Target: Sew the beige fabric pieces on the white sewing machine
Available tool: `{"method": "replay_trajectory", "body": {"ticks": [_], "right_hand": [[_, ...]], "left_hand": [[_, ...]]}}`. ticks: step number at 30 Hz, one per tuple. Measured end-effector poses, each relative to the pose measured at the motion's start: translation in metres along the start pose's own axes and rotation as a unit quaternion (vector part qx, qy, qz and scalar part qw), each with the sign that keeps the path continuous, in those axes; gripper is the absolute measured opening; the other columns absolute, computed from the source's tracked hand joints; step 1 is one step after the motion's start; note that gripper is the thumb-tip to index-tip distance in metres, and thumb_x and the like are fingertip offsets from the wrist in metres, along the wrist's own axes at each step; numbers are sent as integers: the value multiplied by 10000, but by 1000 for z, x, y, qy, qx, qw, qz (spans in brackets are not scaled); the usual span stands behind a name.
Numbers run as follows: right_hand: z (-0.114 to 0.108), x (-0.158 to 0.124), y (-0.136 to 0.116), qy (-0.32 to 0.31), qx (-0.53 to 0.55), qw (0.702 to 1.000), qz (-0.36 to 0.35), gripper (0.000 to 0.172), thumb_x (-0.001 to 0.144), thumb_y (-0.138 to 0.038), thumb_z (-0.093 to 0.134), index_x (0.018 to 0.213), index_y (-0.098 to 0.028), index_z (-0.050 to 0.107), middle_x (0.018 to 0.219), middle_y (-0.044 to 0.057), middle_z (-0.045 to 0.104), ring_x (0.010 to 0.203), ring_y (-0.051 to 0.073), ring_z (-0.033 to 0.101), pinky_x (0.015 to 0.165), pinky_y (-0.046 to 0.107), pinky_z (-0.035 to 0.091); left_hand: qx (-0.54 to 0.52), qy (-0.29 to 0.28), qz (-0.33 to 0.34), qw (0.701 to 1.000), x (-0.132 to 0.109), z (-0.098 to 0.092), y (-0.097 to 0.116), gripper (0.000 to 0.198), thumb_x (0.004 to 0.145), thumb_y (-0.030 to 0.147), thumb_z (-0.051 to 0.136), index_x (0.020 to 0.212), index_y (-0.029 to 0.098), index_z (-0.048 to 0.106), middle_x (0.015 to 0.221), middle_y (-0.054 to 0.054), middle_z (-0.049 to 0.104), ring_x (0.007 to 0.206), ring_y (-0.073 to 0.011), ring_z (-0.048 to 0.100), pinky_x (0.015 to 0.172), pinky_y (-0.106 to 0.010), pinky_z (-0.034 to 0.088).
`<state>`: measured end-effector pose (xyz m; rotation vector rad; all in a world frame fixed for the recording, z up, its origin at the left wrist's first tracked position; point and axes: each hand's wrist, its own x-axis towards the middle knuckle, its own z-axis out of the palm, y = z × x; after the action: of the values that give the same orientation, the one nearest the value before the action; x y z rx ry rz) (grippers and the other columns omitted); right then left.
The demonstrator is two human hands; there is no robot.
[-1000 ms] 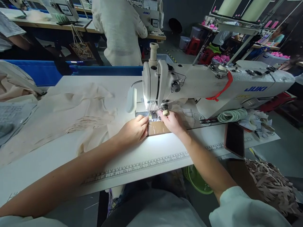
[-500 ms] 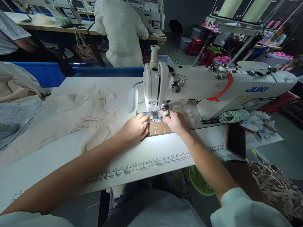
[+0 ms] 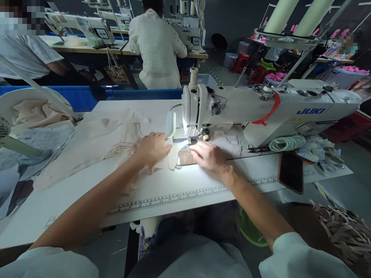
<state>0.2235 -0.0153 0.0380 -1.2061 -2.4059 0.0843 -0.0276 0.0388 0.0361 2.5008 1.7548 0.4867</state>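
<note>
Fabric (image 3: 116, 143) stretches leftward across the tabletop (image 3: 188, 185) from under the machine (image 3: 246, 104) head. The left hand (image 3: 153, 148) lies spread flat on its near end, closest; the right hand (image 3: 208, 156) (blurred, apparently flat and empty) rests just right of that end.

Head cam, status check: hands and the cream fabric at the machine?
Left hand flat on cream fabric. Right hand blurred, at the brown patch below the sewing machine head. Phone lies off to the right, apart from both hands.
</note>
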Motion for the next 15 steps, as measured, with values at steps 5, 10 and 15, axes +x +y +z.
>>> {"method": "replay_trajectory", "body": {"ticks": [5,10,15], "right_hand": [[11,-12,-54,-63,0,980,-188,714,929,-578,697,1450,-108,561,1520,229,541,1444,352,435,1153,519,384],[27,-60,-92,-77,34,981,-173,384,988,-476,655,1226,-175,668,1168,139,702,1118,282,597,997,455,472],[35,-128,-112,-100,393,914,-14,239,1042,-330,533,883,-220,674,815,32,695,768,168,612,732,302,486]], "left_hand": [[-136,-141,-33,980,-15,-25,4,364,873,509,496,644,228,463,593,6,528,575,-172,497,552,-296,354],[-311,-216,-75,922,-86,-60,-19,488,915,634,521,668,213,504,555,40,452,501,-104,365,505,-257,323],[-405,-327,-91,849,-208,-85,-60,485,986,602,513,699,221,603,489,43,498,468,-77,416,503,-209,351]]}}
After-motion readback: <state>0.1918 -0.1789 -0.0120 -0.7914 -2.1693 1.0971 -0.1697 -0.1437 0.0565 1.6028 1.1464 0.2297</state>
